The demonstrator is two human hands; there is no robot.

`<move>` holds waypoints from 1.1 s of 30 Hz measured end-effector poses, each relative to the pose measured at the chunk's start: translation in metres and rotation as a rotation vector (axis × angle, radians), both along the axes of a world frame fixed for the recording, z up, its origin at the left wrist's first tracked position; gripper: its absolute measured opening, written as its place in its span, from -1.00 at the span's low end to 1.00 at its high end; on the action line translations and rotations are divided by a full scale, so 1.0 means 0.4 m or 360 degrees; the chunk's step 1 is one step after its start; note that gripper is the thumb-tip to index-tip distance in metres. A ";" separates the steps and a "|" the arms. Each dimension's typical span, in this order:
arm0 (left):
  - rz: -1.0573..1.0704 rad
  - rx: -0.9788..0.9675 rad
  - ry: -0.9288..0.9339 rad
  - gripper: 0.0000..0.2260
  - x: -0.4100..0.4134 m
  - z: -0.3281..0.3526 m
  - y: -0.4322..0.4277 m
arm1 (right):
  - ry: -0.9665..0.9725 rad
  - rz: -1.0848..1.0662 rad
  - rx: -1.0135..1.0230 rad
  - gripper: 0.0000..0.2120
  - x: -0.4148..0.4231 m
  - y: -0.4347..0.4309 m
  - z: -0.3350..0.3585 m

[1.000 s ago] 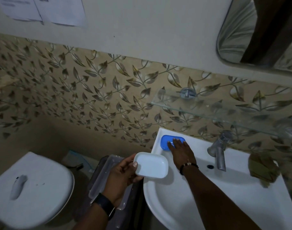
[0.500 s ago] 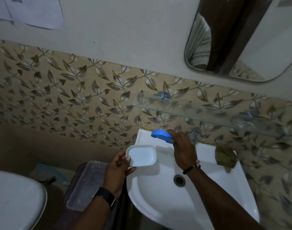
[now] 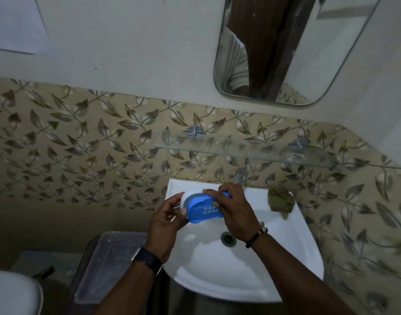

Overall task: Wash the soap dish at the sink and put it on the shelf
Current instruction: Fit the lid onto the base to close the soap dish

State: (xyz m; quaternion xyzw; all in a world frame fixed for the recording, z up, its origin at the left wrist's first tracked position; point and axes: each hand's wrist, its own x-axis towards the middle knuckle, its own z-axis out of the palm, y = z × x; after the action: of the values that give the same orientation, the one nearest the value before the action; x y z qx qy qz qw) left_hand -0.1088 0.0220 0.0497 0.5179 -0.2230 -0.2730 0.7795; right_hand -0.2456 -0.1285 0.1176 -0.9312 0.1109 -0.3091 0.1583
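Over a white corner sink [image 3: 258, 267], a person's left hand [image 3: 166, 226] grips the white soap dish tray [image 3: 187, 198] while the right hand [image 3: 236, 210] clasps the blue slotted insert [image 3: 204, 210] against it, at 12 o'clock from the drain [image 3: 228, 238]. The glass shelf [image 3: 240, 153] hangs above, at 12 o'clock again. An olive cloth [image 3: 281, 201] lies on the rim at 2 o'clock. No writing is legible on the wall papers [image 3: 15, 26].
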 end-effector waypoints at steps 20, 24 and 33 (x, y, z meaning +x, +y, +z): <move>-0.0175 0.0022 -0.0165 -0.49 -0.053 0.057 -0.005 | -0.0392 -0.0111 0.0409 -0.72 -0.008 0.034 -0.031; -0.0151 0.0046 -0.0417 -0.53 -0.029 0.085 -0.005 | -0.0311 -0.0074 0.0467 -0.54 -0.022 0.015 -0.012; -0.0427 -0.0051 -0.0759 -0.59 0.003 0.147 0.005 | 0.0004 0.0234 0.0631 -0.39 -0.092 -0.068 0.064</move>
State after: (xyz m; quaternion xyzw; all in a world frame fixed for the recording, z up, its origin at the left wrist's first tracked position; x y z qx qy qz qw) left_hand -0.1077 0.0239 0.1085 0.5209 -0.4712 -0.2407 0.6698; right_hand -0.2823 -0.1556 0.1433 -0.8878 0.1016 -0.2676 0.3604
